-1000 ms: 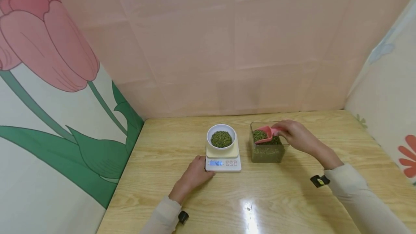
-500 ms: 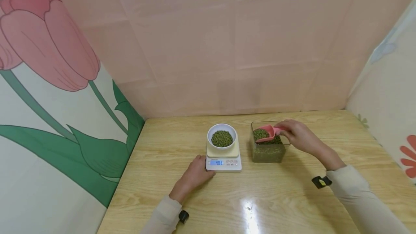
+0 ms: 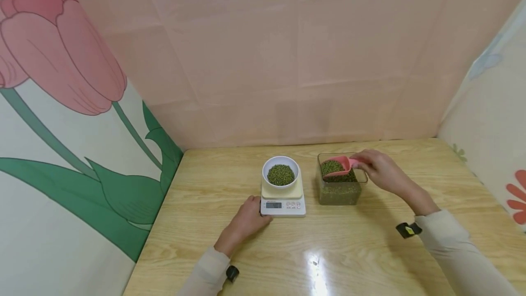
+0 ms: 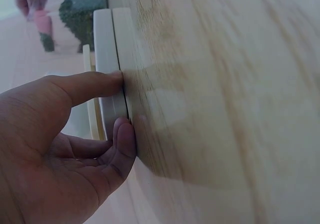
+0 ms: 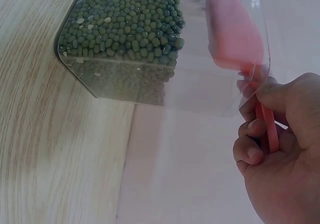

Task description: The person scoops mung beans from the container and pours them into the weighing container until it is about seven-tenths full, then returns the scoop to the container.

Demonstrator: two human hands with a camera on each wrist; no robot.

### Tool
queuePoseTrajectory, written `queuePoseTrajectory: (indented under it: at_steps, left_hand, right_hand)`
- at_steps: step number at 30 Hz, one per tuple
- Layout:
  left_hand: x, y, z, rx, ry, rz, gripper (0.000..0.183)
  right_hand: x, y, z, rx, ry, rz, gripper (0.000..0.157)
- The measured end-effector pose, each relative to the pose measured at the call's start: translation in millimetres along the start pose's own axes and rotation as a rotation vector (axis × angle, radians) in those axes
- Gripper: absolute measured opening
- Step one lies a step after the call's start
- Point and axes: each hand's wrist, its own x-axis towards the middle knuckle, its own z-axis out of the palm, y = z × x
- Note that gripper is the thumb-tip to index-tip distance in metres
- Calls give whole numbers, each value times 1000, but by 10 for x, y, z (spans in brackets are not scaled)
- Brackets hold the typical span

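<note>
My left hand [image 3: 245,219] holds the front left corner of a white kitchen scale [image 3: 297,212], thumb and fingers pinching its edge in the left wrist view. On the scale stands a white bowl [image 3: 281,160] of mung beans [image 3: 281,175]. To its right is a clear square container [image 3: 339,199] with mung beans [image 5: 125,21] inside. My right hand [image 3: 383,172] grips the handle of a pink scoop [image 5: 235,31], whose head hangs inside the container, above the bean level in the right wrist view. How many beans the scoop holds, I cannot tell.
All of this stands on a wood-grain table [image 3: 197,182]. A pink sheet [image 3: 296,58] rises behind it, and a wall panel with a tulip picture [image 3: 61,54] stands at the left. The scale's display [image 3: 273,205] is dark.
The scoop has tilted and shifted slightly up and right with my right hand. The scale's blue display, which read about 401, has gone dark. My left hand stays put.
</note>
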Motion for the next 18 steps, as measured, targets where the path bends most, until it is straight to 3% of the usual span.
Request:
queuePoseTrajectory:
  at_steps: [18]
  left_hand:
    - [7, -10, 9, 7, 4, 16, 47]
  right_hand:
    - [-4, 83, -9, 12, 44, 3, 16]
